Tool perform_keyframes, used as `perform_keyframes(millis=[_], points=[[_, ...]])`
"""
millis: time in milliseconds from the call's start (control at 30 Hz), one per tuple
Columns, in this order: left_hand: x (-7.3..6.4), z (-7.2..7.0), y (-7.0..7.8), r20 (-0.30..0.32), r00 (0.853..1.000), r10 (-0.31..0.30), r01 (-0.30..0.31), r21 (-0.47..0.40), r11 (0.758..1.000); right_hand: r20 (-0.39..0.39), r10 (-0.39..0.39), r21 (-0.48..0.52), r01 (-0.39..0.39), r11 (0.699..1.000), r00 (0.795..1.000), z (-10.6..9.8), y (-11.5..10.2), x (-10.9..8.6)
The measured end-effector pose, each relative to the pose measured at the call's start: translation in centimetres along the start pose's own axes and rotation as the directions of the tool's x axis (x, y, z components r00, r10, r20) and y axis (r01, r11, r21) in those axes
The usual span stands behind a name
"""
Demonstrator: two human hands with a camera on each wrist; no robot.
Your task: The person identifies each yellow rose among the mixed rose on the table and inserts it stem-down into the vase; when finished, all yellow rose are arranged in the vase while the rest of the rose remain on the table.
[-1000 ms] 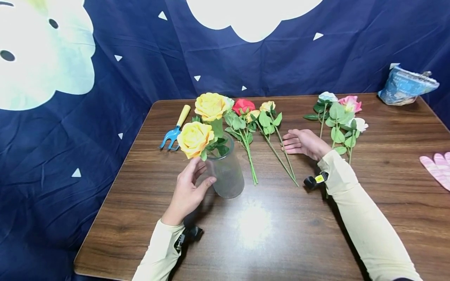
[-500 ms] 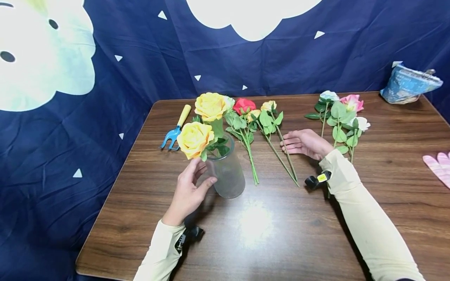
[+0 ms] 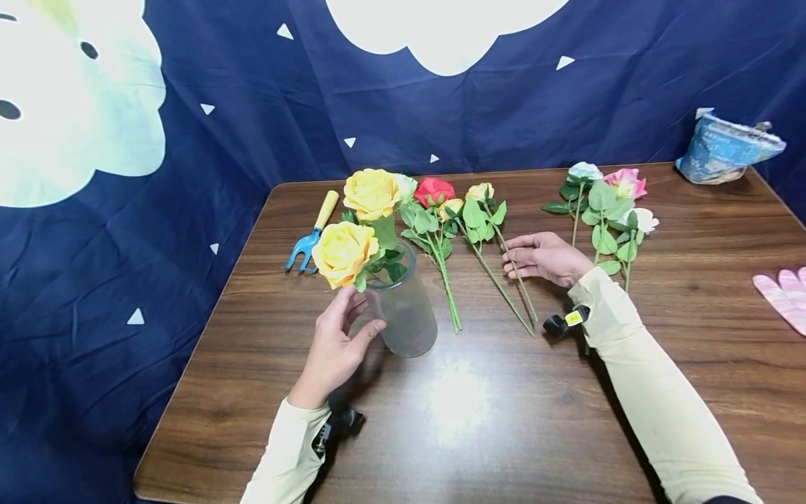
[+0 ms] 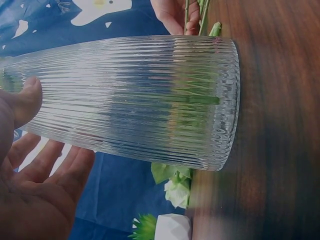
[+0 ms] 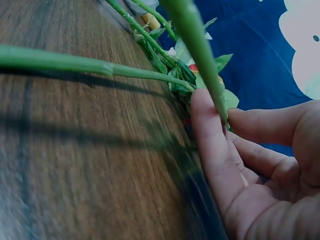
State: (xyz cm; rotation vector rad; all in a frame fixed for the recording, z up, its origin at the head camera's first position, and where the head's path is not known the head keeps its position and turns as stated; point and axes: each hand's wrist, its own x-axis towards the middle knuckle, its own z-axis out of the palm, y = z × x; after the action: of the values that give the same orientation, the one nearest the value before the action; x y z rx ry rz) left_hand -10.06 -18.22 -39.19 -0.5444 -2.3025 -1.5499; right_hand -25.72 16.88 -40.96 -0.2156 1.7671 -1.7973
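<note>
My left hand (image 3: pixel 336 350) grips the side of a ribbed clear glass vase (image 3: pixel 406 318), with the thumb on the near side and fingers behind. Two large yellow roses (image 3: pixel 345 253) stand in the vase and lean left; a pale bloom shows behind them. In the left wrist view a green stem (image 4: pixel 200 100) shows through the glass near the base. My right hand (image 3: pixel 548 257) pinches the stem of a small yellow rose (image 3: pixel 481 192) between thumb and forefinger, plain in the right wrist view. A second small yellow rose (image 3: pixel 450 208) lies beside it, near a red rose (image 3: pixel 434 191).
A blue hand fork (image 3: pixel 306 245) with a yellow handle lies behind the vase, to the left. White and pink roses (image 3: pixel 625 183) lie right of my right hand. A blue bag (image 3: pixel 724 150) stands at the back right corner, and a pink striped glove (image 3: pixel 787 297) lies at the right edge.
My right hand's fingers have closed on the small yellow rose's stem, and the stem's lower end has shifted slightly away from the other. My left hand stays at the vase.
</note>
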Motion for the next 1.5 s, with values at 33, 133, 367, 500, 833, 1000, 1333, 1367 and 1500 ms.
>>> perform_keyframes(millis=[33,133,367,500,833,1000,1333,1367,1500], points=[[0.0,0.0,0.0,0.000,1.000,0.002,-0.002,0.001,1.000,0.002,-0.002,0.003,0.002,1.000,1.000,0.0,0.0,0.0],[0.0,0.0,0.0,-0.001,1.000,0.009,-0.009,-0.001,1.000,0.009,-0.003,0.007,0.003,1.000,1.000,0.1,0.0,0.1],[0.0,0.0,0.1,0.001,1.000,0.004,-0.004,-0.009,1.000,0.017,-0.007,0.023,0.007,1.000,1.000,-0.1,0.0,-0.1],[0.1,0.1,0.1,0.000,1.000,0.003,-0.003,-0.011,1.000,0.011,-0.018,0.030,0.018,0.999,1.000,-0.1,-0.1,-0.1],[0.0,0.1,0.1,-0.004,1.000,0.008,-0.008,-0.018,1.000,-0.031,-0.031,0.071,0.033,0.997,0.999,-0.2,-0.3,-0.1],[0.1,0.2,0.1,-0.001,1.000,0.011,-0.011,-0.019,1.000,-0.062,-0.033,0.070,0.038,0.997,0.998,-0.2,-0.4,-0.2],[0.0,0.1,-0.1,-0.005,1.000,0.021,-0.021,-0.009,1.000,-0.131,-0.050,0.139,0.068,0.988,0.990,0.0,-0.8,-0.3],[0.0,0.1,-0.1,-0.005,1.000,0.021,-0.021,-0.008,1.000,-0.137,-0.051,0.158,0.072,0.985,0.989,0.1,-0.9,-0.4],[0.0,0.1,-0.1,-0.007,1.000,0.015,-0.015,-0.010,1.000,-0.165,-0.058,0.220,0.094,0.971,0.984,0.2,-1.2,-0.5]])
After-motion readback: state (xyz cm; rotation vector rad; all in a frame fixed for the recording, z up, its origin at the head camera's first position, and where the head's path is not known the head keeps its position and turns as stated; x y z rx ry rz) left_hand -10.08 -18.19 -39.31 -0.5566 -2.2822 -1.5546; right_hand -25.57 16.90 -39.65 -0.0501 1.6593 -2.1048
